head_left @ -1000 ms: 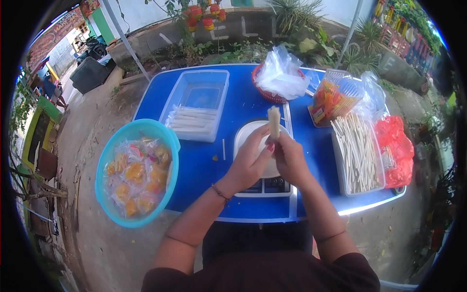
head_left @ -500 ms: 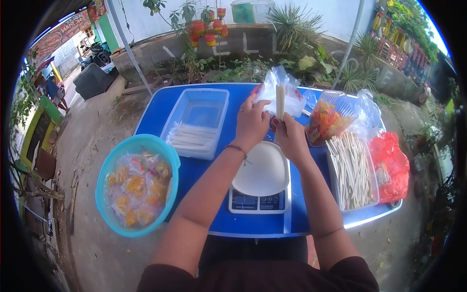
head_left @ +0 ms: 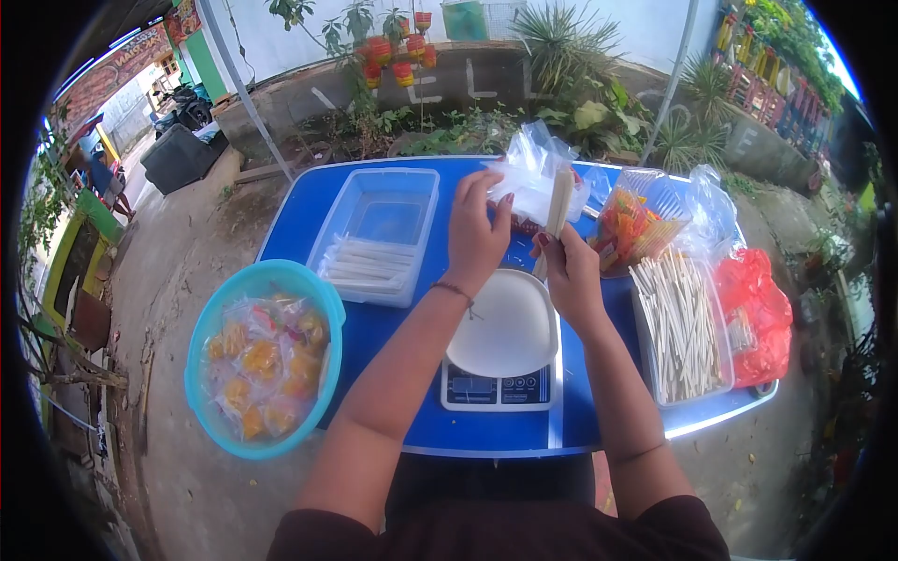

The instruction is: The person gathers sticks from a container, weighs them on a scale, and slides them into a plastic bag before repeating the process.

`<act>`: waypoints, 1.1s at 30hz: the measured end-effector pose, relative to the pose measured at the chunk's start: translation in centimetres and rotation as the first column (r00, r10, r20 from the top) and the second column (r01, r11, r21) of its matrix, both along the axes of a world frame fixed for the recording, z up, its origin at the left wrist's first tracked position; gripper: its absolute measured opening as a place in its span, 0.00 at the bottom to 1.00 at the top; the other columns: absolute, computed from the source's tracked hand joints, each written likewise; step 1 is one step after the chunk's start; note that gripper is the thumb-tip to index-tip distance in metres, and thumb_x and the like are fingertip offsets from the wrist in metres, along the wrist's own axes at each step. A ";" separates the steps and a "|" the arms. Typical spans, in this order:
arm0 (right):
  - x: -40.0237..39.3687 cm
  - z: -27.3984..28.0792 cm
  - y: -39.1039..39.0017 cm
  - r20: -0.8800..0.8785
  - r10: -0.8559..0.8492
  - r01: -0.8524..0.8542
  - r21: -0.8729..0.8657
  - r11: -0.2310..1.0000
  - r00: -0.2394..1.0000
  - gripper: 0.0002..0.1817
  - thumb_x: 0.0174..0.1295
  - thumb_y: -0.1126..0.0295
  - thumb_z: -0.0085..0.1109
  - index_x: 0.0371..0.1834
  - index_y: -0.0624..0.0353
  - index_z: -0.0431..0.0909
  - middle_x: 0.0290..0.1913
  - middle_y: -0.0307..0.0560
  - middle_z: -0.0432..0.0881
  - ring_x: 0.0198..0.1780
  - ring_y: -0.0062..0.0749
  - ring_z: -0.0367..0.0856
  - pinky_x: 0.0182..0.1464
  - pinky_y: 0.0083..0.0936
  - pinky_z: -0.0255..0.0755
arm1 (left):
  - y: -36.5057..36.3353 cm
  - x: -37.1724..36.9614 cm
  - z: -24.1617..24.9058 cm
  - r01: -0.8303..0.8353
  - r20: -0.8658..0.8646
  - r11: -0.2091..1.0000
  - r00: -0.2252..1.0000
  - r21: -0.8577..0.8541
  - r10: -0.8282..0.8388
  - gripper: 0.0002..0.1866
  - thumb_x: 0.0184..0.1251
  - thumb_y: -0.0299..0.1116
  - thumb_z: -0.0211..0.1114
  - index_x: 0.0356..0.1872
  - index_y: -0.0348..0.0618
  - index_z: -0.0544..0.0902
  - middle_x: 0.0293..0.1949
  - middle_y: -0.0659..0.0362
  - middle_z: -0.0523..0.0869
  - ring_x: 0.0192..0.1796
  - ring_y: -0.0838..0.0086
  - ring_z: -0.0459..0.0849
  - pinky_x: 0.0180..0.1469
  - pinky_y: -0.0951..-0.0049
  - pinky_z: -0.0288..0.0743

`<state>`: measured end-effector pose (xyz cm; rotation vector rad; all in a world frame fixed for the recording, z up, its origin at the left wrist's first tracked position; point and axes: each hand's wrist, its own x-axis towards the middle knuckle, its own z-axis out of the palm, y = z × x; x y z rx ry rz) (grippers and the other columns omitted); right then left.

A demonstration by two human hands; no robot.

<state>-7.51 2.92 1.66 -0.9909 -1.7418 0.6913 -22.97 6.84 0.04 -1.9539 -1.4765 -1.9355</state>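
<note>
My right hand point(head_left: 569, 266) grips a bundle of pale sticks point(head_left: 559, 204) that stands nearly upright, leaning slightly right. To its left, my left hand point(head_left: 479, 224) has its thumb and fingers apart, beside a pile of clear plastic bags point(head_left: 535, 178); whether a fingertip touches the bags is unclear. Below both hands is a kitchen scale point(head_left: 496, 391) with a white plate point(head_left: 501, 323) on top. Many loose sticks point(head_left: 681, 327) fill a clear tray on the right.
A clear container point(head_left: 382, 201) at the left holds wrapped sticks point(head_left: 369, 262). A turquoise basin point(head_left: 198, 374) of bagged food stands at the far left. Right of my hands are a tub of colourful packets point(head_left: 629, 229) and a red plastic bag point(head_left: 756, 318). The blue table point(head_left: 383, 374) carries most things.
My left hand has come off the stick bundle and opened, moving slightly left. My right hand has shifted right and down with the sticks, which now tilt a little.
</note>
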 end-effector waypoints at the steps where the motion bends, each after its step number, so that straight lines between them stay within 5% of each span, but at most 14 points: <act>1: 0.1 0.0 -0.5 -0.016 0.007 -0.007 0.020 1.000 1.000 0.06 0.72 0.76 0.49 0.42 0.68 0.74 0.31 0.52 0.82 0.33 0.37 0.83 0.38 0.30 0.74 | -0.8 -0.4 0.4 -0.032 -0.043 0.996 0.998 0.082 0.036 0.13 0.60 0.23 0.67 0.47 0.38 0.80 0.51 0.52 0.80 0.52 0.62 0.82 0.54 0.64 0.75; 2: 0.4 -0.1 -1.0 -0.032 0.015 -0.014 0.041 0.999 0.999 0.06 0.72 0.75 0.49 0.42 0.67 0.75 0.31 0.51 0.82 0.32 0.35 0.82 0.38 0.30 0.74 | -1.6 -0.8 0.7 -0.060 -0.083 0.984 0.994 0.165 0.075 0.13 0.59 0.21 0.68 0.46 0.37 0.79 0.50 0.53 0.80 0.50 0.63 0.84 0.51 0.67 0.77; 5: 1.0 -0.4 -2.4 -0.053 0.045 -0.040 0.097 0.994 0.998 0.07 0.73 0.74 0.49 0.41 0.65 0.76 0.31 0.47 0.82 0.33 0.31 0.78 0.37 0.28 0.73 | -4.5 -2.1 1.0 0.047 0.173 0.997 0.983 0.055 -0.056 0.16 0.60 0.19 0.70 0.46 0.39 0.74 0.48 0.55 0.80 0.43 0.70 0.87 0.43 0.74 0.80; 6: 1.1 -0.5 -2.7 -0.056 0.057 -0.051 0.115 0.992 0.997 0.07 0.73 0.73 0.49 0.41 0.64 0.76 0.31 0.46 0.81 0.33 0.29 0.77 0.38 0.27 0.72 | -4.5 -2.2 0.5 0.346 0.393 0.916 0.827 0.206 -0.401 0.19 0.62 0.17 0.68 0.49 0.40 0.69 0.46 0.56 0.80 0.39 0.73 0.88 0.39 0.80 0.81; 10: 1.2 -0.5 -4.4 -0.199 0.283 -0.291 -0.015 0.957 0.938 0.10 0.76 0.68 0.47 0.40 0.61 0.77 0.32 0.42 0.80 0.39 0.25 0.73 0.39 0.23 0.70 | -10.4 -2.5 3.5 0.519 0.642 0.849 0.617 0.102 -0.455 0.24 0.62 0.18 0.68 0.56 0.41 0.68 0.42 0.56 0.83 0.43 0.71 0.88 0.43 0.76 0.84; 16: 0.6 -0.7 -5.6 -0.364 0.512 -0.579 -0.099 0.809 0.778 0.15 0.76 0.63 0.49 0.54 0.63 0.77 0.39 0.38 0.78 0.44 0.20 0.72 0.47 0.23 0.69 | -12.4 -4.7 1.8 0.759 0.866 0.645 0.260 0.090 -0.427 0.37 0.62 0.23 0.70 0.70 0.40 0.61 0.42 0.53 0.87 0.43 0.76 0.85 0.45 0.78 0.78; 20: 0.3 -1.6 -6.0 -0.377 0.560 -0.669 -0.304 0.678 0.738 0.15 0.76 0.64 0.49 0.55 0.63 0.77 0.38 0.37 0.78 0.43 0.19 0.74 0.49 0.22 0.70 | -11.5 -4.4 -0.8 0.710 0.795 0.686 0.502 -0.156 -0.340 0.36 0.63 0.21 0.68 0.71 0.39 0.62 0.46 0.51 0.87 0.42 0.80 0.86 0.48 0.80 0.81; 23: 0.3 -2.6 -5.7 -0.337 0.472 -0.576 -0.383 0.722 0.815 0.13 0.76 0.65 0.48 0.48 0.63 0.79 0.36 0.37 0.79 0.40 0.17 0.74 0.47 0.20 0.70 | -11.4 -4.0 -2.0 0.726 0.878 0.676 0.399 -0.126 -0.264 0.33 0.65 0.25 0.68 0.70 0.38 0.64 0.47 0.51 0.87 0.45 0.76 0.86 0.49 0.76 0.80; 26: 0.1 -2.9 -5.6 -0.331 0.408 -0.518 -0.400 0.756 0.851 0.12 0.76 0.67 0.49 0.42 0.63 0.80 0.34 0.36 0.79 0.38 0.17 0.75 0.44 0.19 0.71 | -11.6 -3.5 -2.3 0.846 0.981 0.530 0.049 0.060 -0.189 0.25 0.70 0.31 0.65 0.65 0.35 0.71 0.49 0.51 0.86 0.49 0.72 0.86 0.51 0.71 0.81; 29: -0.4 -3.1 -5.8 -0.314 0.371 -0.476 -0.401 0.782 0.874 0.12 0.75 0.67 0.49 0.41 0.64 0.80 0.34 0.36 0.79 0.37 0.17 0.74 0.43 0.20 0.70 | -11.4 -3.0 -3.2 0.887 0.972 0.462 0.105 0.004 -0.209 0.20 0.74 0.34 0.60 0.60 0.32 0.76 0.51 0.50 0.86 0.52 0.68 0.85 0.55 0.68 0.80; 33: -0.4 -3.8 -5.1 -0.239 0.328 -0.404 -0.461 0.790 0.914 0.12 0.75 0.67 0.50 0.40 0.64 0.80 0.34 0.37 0.79 0.36 0.18 0.73 0.42 0.21 0.69 | -11.3 -2.8 -3.5 0.821 0.950 0.563 0.241 -0.091 -0.197 0.17 0.76 0.33 0.57 0.56 0.30 0.78 0.51 0.48 0.86 0.53 0.65 0.86 0.57 0.66 0.80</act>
